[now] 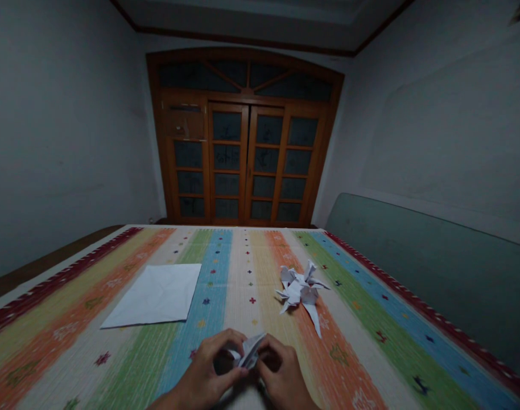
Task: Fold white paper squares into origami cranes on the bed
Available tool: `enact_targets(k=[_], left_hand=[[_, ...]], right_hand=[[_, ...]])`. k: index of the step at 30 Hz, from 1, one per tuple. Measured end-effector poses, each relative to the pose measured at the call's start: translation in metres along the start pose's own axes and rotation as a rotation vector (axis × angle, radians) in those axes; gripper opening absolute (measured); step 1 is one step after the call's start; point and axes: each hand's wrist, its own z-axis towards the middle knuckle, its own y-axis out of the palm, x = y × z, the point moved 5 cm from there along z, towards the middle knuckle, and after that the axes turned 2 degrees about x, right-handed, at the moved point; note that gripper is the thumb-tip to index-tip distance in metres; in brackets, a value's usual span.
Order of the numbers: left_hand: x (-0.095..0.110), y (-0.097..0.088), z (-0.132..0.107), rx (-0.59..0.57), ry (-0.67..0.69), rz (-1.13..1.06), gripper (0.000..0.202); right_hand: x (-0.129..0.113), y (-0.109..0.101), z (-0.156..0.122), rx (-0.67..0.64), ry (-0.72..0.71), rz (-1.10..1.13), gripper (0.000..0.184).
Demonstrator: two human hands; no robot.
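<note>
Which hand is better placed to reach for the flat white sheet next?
Probably the left hand: it's nearer the sheet, though it and the right hand both hold folded paper.

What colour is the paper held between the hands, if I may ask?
White; the folded paper shows best in the head view.

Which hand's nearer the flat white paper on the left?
Left. The left hand is on the camera side of the flat white paper, off to its right; the right hand is farther right.
</note>
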Motion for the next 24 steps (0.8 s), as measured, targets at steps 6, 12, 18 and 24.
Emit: enact_targets(k=[6, 12, 18, 24], left_hand=[[0.002, 0.001, 0.0, -0.028, 0.021, 0.022, 0.015], [0.001, 0.003, 0.001, -0.052, 0.017, -0.027, 0.019], [0.0, -0.003, -0.006, -0.126, 0.092, 0.005, 0.025], [-0.01, -0.005, -0.002, -0.024, 0.013, -0.029, 0.019]], right_hand=[[-0.002, -0.001, -0.001, -0.023, -0.049, -0.031, 0.015], [-0.004, -0.001, 0.0, -0.052, -0.05, -0.041, 0.024], [0.001, -0.004, 0.001, 0.009, -0.015, -0.04, 0.022], [-0.002, -0.001, 0.001, -0.018, 0.025, 0.015, 0.023]])
